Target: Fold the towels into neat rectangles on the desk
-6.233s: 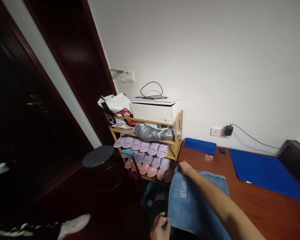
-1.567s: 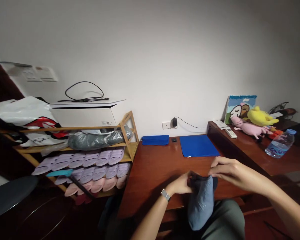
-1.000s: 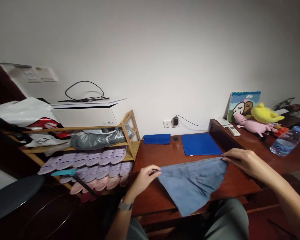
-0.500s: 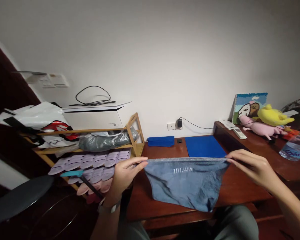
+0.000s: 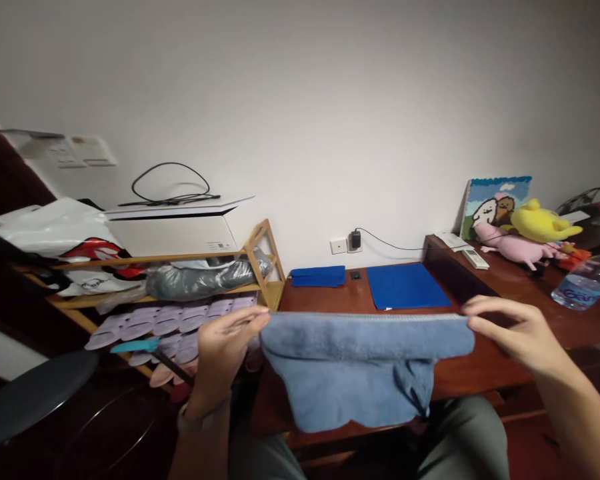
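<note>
A blue-grey towel (image 5: 350, 373) hangs stretched between my two hands above the front of the wooden table (image 5: 325, 300). My left hand (image 5: 227, 343) pinches its upper left corner between thumb and fingers. At the upper right corner, my right hand (image 5: 515, 330) grips the edge the same way. The top part of the towel is folded over toward me as a band, and the lower part droops with a crumple at the right. Behind it on the table lie a folded blue cloth (image 5: 317, 276) and a flat blue cloth (image 5: 407, 287).
To the left stands a wooden rack (image 5: 265, 260) with a white box (image 5: 170, 233), purple slippers (image 5: 165, 320) and a bag. A dark round stool (image 5: 40, 397) is at lower left. Plush toys (image 5: 545, 220), a remote (image 5: 475, 258) and a water bottle (image 5: 587, 283) are on the right desk.
My hands have moved apart, pulling the top edge wider. The upper part of the towel now folds over toward me, and the lettering is out of sight. The view has shifted slightly.
</note>
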Tool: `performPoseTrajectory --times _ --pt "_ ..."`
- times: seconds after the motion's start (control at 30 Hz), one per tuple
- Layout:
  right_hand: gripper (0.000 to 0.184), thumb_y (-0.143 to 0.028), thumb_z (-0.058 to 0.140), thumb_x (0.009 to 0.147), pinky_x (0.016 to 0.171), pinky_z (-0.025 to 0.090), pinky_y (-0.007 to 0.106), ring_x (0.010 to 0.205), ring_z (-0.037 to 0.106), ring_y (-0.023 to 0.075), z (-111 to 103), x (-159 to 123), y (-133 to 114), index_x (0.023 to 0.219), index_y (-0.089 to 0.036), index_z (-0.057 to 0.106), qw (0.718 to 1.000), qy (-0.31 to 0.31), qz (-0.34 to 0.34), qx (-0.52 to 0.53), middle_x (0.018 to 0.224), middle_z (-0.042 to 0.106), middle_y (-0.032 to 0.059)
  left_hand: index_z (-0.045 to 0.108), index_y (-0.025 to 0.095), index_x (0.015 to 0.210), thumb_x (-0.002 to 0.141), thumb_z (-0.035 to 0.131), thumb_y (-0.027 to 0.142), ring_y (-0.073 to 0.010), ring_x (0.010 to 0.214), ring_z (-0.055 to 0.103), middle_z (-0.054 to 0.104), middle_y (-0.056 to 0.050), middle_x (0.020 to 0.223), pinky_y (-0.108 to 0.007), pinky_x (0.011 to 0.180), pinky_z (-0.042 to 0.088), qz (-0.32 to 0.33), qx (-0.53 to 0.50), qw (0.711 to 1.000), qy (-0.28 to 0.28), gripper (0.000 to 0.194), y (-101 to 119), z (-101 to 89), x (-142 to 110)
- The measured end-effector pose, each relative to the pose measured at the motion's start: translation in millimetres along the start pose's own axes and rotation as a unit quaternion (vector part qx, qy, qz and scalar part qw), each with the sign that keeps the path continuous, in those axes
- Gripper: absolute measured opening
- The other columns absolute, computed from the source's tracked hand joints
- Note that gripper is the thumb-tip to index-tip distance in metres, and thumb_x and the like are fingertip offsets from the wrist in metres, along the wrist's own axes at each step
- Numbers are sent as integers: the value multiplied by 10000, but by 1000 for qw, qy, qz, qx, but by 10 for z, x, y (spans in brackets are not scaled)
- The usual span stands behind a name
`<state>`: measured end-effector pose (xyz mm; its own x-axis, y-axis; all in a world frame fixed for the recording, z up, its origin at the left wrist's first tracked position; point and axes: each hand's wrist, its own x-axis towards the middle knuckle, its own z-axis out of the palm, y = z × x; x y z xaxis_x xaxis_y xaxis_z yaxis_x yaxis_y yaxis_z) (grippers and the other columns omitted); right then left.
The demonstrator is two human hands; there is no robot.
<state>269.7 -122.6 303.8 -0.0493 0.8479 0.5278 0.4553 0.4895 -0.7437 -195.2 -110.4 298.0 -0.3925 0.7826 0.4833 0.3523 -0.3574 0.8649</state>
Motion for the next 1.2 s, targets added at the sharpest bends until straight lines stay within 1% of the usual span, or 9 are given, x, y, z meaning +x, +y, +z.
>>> performPoseTrajectory --times 0.2,0.33,0.43,0.6,0.73,0.9,1.0,1.1,1.2 --pt "333 -580 835 798 791 626 330 886 744 246 63 6 22 782 -249 806 998 1 3 70 934 793 80 771 205 734 565 865 395 -202 565 704 758 -24 652 -281 512 572 -93 -103 990 -29 271 -28 -90 -59" --pt "281 -504 835 825 657 600 288 742 703 200 -1 -148 -50 706 -254 787 995 -25 -26 96 824 750 60 765 235 675 539 910 426 -217 546 699 771 -24 660 -276 438 540 -86 -114 989 -34 276 -39 -363 -204" --pt "271 -500 840 819 647 602 297 728 697 204 2 -190 -63 707 -258 788 995 -26 -23 94 808 746 60 790 248 722 569 927 436 -214 540 692 776 -15 667 -283 433 541 -77 -85 993 -31 279 -72 -417 -181" --pt "403 -624 817 789 857 624 381 942 745 275 387 148 269 872 -230 825 995 -37 61 72 1012 807 105 813 184 843 627 891 507 -243 737 763 819 -79 813 -307 630 617 -74 -57 993 -72 396 -497 -39 186" --pt "622 -740 791 704 850 620 422 933 747 291 1027 716 858 975 -181 821 985 -59 121 104 1002 815 127 792 138 922 699 822 582 -258 826 768 823 -133 900 -356 748 622 -74 -3 988 -134 498 -1143 419 586" --pt "517 -660 723 777 980 552 426 1057 718 293 1834 1178 1337 952 -179 788 982 -15 182 53 970 806 127 743 157 931 826 701 535 -287 1029 730 794 -156 979 -451 984 557 -53 94 991 -83 394 -1658 890 750" --pt "407 -579 670 821 1047 505 450 1110 703 312 2114 850 1497 926 -197 758 981 -1 193 26 1026 795 136 720 197 901 853 636 509 -307 1043 704 764 -142 990 -480 1022 518 -39 137 988 -66 326 -1822 913 387" --pt "352 -573 598 850 935 553 450 984 741 318 2232 54 1724 872 -239 707 981 -37 189 -13 987 793 111 677 246 785 854 602 528 -304 868 702 714 -85 823 -456 883 556 -28 183 979 -90 299 -2070 680 -301" --pt "356 -639 593 849 777 573 428 833 757 318 2237 -791 1921 846 -287 650 967 -106 217 -79 841 775 52 645 283 750 896 542 575 -286 738 674 669 -47 718 -410 751 545 -15 309 944 -111 342 -2369 347 -1045"
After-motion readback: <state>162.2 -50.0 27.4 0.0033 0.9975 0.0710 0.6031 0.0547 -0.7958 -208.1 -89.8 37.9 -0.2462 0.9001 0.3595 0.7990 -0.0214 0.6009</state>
